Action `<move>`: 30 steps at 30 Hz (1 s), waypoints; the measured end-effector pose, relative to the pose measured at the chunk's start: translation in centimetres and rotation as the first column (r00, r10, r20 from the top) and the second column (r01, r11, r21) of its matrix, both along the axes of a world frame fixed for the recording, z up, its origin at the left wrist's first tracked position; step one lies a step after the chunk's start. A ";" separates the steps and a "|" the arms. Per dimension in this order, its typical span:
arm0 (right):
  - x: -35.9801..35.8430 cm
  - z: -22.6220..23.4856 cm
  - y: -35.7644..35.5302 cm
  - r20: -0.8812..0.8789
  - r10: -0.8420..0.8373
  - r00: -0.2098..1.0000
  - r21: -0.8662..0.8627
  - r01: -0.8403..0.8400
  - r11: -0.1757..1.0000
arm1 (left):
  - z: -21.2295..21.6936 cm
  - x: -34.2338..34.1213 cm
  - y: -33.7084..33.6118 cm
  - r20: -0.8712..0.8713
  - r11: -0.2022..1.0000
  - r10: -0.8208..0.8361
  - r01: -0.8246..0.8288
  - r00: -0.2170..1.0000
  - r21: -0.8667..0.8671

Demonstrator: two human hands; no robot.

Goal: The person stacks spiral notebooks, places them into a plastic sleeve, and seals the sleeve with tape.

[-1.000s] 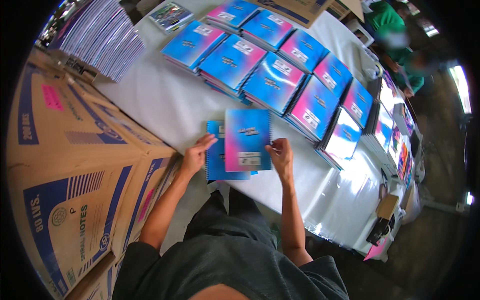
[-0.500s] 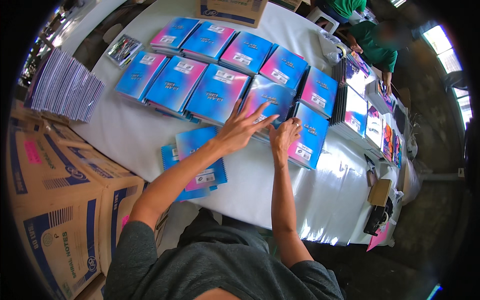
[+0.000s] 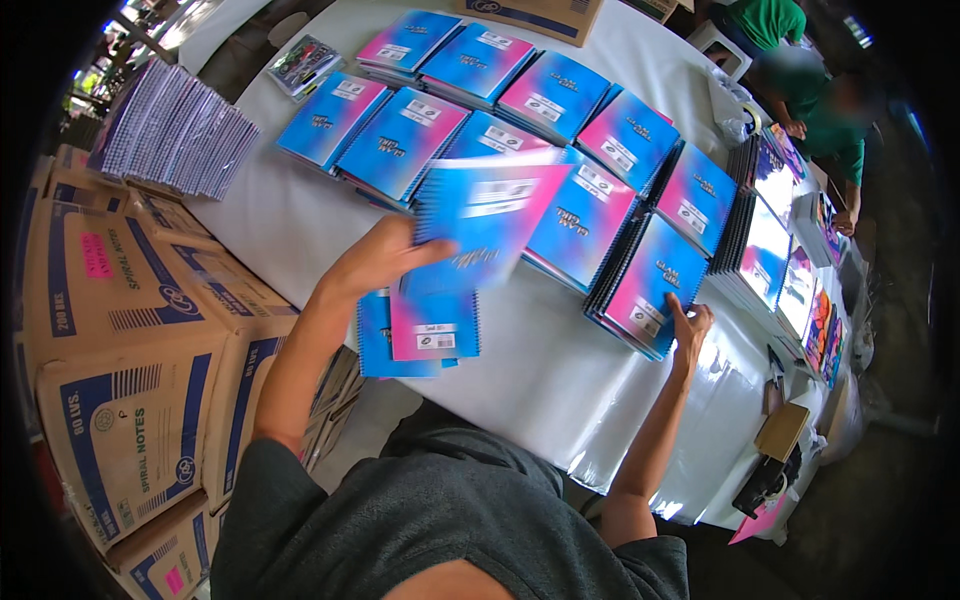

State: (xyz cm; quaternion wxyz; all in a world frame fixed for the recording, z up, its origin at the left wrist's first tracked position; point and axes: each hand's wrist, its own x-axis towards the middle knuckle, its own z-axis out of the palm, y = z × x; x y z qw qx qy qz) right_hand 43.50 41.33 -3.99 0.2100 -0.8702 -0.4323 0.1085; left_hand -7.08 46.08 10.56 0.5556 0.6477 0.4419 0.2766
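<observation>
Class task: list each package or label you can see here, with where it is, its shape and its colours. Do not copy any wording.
Cartons: stacked at left, brown with blue-and-white panels.
Pink label: rectangular, on upper carton.
White labels: small rectangles on notebook covers.
Far carton: top table edge, brown.
Small box: right edge, tan.

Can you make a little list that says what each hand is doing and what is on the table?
left hand: holds a blue and pink spiral notebook, lifted and blurred
right hand: rests on a stack of blue and pink notebooks near the table edge
under the lifted notebook: a small pile of the same notebooks
table: white cover, rows of notebook stacks
left of the person: brown cardboard boxes
</observation>
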 end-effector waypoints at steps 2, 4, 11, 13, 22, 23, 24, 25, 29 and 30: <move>-2.2 1.3 0.1 0.157 -0.023 0.987 0.127 0.003 0.992 | -3.5 -3.6 -4.1 0.221 0.943 0.270 -0.210 0.937 -0.259; -4.3 3.4 0.7 0.325 -0.036 0.945 0.228 -0.041 0.973 | -9.7 -6.5 -6.9 -0.162 0.898 0.398 -0.419 0.903 -0.131; -17.1 13.4 -3.4 -0.672 0.341 0.657 0.513 0.081 0.855 | -21.5 -7.1 -10.6 -0.230 0.695 0.706 -0.594 0.669 0.404; -21.6 12.2 -4.1 -0.814 0.221 0.537 0.253 -0.014 0.967 | -22.8 -9.2 -10.6 -0.086 0.727 0.672 -0.634 0.736 0.262; -16.7 5.3 8.8 -0.044 0.411 0.911 0.625 -0.296 0.722 | -20.1 -8.3 -11.5 -0.410 0.777 0.609 -0.405 0.679 0.482; -14.2 5.7 11.8 0.042 0.331 0.943 0.569 -0.294 0.768 | -19.7 -8.0 -10.8 -0.423 0.779 0.611 -0.412 0.669 0.474; -11.4 4.9 14.5 0.053 0.165 0.985 0.432 -0.172 0.885 | -18.8 -6.5 -9.3 -0.379 0.758 0.622 -0.404 0.685 0.512; -10.5 4.5 16.8 0.145 0.120 0.982 0.332 -0.163 0.929 | -17.4 -5.1 -8.3 -0.347 0.732 0.639 -0.404 0.687 0.549; -10.1 2.4 22.1 0.229 0.086 0.970 0.046 -0.099 0.994 | -10.3 3.8 -0.4 -0.351 0.724 0.438 -0.094 0.828 0.683; -10.5 2.4 22.3 0.268 0.081 0.960 0.079 -0.106 0.991 | -8.0 6.8 2.1 -0.423 0.700 0.371 0.050 0.827 0.712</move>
